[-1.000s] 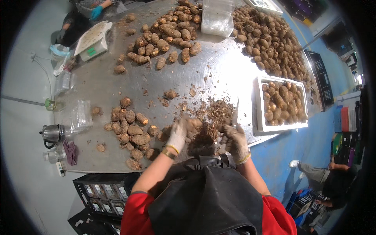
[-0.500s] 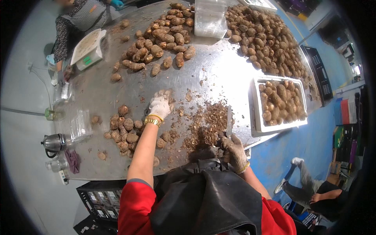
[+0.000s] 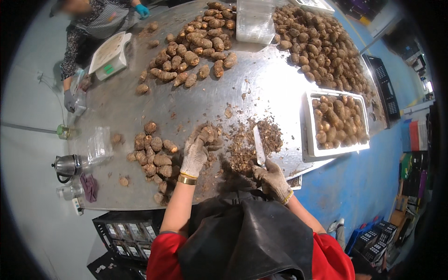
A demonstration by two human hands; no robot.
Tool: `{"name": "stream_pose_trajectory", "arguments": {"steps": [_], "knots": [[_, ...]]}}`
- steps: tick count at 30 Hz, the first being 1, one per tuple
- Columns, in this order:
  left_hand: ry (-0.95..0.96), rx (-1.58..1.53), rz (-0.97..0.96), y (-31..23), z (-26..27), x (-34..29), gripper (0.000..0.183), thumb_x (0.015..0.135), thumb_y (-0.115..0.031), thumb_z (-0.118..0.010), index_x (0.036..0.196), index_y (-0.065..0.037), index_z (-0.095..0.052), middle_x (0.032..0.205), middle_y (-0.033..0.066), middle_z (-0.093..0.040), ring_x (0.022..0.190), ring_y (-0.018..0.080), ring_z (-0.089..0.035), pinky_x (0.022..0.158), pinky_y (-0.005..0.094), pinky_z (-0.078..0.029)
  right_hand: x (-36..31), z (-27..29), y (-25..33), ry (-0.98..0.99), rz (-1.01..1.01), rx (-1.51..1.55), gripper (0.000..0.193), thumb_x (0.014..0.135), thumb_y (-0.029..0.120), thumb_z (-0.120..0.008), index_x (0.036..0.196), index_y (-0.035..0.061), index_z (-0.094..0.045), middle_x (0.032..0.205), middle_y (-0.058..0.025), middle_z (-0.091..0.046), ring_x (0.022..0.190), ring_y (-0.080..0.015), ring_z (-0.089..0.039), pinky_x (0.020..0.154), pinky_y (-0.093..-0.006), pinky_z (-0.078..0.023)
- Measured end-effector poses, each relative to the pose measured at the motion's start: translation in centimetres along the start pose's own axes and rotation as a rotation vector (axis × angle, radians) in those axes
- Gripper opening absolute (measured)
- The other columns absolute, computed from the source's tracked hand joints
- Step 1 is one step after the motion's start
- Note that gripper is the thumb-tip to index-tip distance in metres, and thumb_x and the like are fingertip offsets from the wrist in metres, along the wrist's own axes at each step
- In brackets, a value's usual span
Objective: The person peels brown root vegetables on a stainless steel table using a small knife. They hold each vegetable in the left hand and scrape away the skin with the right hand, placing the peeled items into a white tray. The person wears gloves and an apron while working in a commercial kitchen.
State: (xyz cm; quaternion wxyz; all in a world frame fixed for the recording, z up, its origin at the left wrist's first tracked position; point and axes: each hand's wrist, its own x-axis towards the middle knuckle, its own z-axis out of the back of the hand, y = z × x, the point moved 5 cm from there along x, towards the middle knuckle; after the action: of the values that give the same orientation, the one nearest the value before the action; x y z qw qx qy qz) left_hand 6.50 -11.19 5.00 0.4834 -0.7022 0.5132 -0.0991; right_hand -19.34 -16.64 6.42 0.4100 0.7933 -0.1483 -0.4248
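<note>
My left hand [image 3: 195,151], in a soiled work glove, is closed around a brown, rough-skinned taro [image 3: 208,134] above the steel table. In my gloved right hand [image 3: 273,178] is a knife [image 3: 259,146], its blade pointing away from me over a heap of brown peelings [image 3: 241,158]. The knife and the taro are apart. Left of my left hand lies a small pile of taros [image 3: 151,156]. A larger taro pile [image 3: 196,44] is at the far middle of the table.
A white foam box [image 3: 308,151] of taros stands at the right, before a big heap of small taros [image 3: 322,51]. Clear plastic containers [image 3: 254,23] are stacked at the back. At far left are a scale [image 3: 108,56], a kettle [image 3: 65,166] and a co-worker's gloved hand [image 3: 69,101].
My left hand has turned and drawn nearer, now plainly holding a taro. The knife has swung left over the peelings. The co-worker's hand has shifted, and the seated person at right is mostly out of view.
</note>
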Motion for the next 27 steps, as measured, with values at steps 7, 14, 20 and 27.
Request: {"name": "stream_pose_trajectory", "arguments": {"steps": [7,14,20,27], "knots": [[0.003,-0.454,0.242,3.8,1.0,-1.8,0.049,0.097,-0.046,-0.049,0.122,-0.005,-0.058,0.105,0.0157,-0.067,0.070,0.0218,-0.063,0.052,0.0289,-0.049,-0.3,-1.6,0.5,0.068,0.201,-0.241,0.025,0.092,0.005,-0.064,0.115,-0.0025,-0.056,0.092,-0.0012,-0.060,0.079,-0.0074,-0.057,0.069,-0.0243,-0.049],[0.178,-0.512,0.172,5.7,0.7,-2.7,0.047,0.097,-0.053,-0.044,0.109,-0.012,-0.062,0.090,0.0104,-0.066,0.057,0.0141,-0.052,0.044,0.0256,-0.035,-1.1,-4.3,4.6,0.103,0.212,-0.411,0.022,0.093,0.011,-0.064,0.109,-0.0038,-0.060,0.086,0.0012,-0.061,0.082,-0.0048,-0.053,0.071,-0.0238,-0.048],[0.044,-0.285,0.091,6.9,1.3,-4.0,0.043,0.101,-0.040,-0.041,0.133,-0.012,-0.051,0.124,0.0060,-0.059,0.108,0.0236,-0.059,0.089,0.0408,-0.053,-0.9,-6.4,2.3,0.408,-0.006,-0.355,0.021,0.099,0.010,-0.053,0.113,-0.0042,-0.059,0.085,0.0034,-0.061,0.079,-0.0035,-0.054,0.070,-0.0216,-0.046],[-0.397,-0.269,0.357,6.1,-0.9,-6.5,0.045,0.102,-0.042,-0.033,0.134,-0.014,-0.048,0.133,0.0079,-0.053,0.117,0.0286,-0.055,0.096,0.0461,-0.049,-0.8,-6.4,1.8,0.449,0.025,-0.434,0.021,0.098,0.008,-0.052,0.112,-0.0047,-0.060,0.085,0.0032,-0.061,0.079,-0.0021,-0.054,0.070,-0.0212,-0.046]]}}
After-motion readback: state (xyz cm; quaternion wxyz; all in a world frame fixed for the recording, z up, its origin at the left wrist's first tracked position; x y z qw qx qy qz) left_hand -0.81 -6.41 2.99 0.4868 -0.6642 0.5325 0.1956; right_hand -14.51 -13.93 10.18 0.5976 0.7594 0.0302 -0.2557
